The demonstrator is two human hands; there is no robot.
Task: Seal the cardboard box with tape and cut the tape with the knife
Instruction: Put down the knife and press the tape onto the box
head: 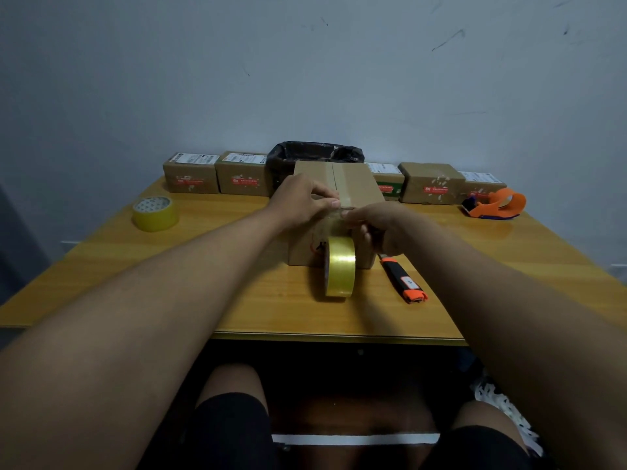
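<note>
A brown cardboard box (356, 184) stands mid-table with a strip of clear tape running along its top seam. My left hand (298, 203) rests on the box's near top edge, thumb and forefinger pinched on the tape there. My right hand (380, 225) meets it from the right and pinches the same stretch of tape where it comes over the front edge. The yellowish tape roll (340, 271) stands on its rim in front of the box, still joined to the strip. An orange and black knife (403, 281) lies on the table right of the roll, its tip hidden under my right hand.
On the wooden table (203, 266), a second tape roll (156, 213) lies at the left and an orange tape dispenser (498, 203) at the right. Several small labelled boxes (191, 178) line the back edge by the wall, with a black bag (315, 152) behind the box.
</note>
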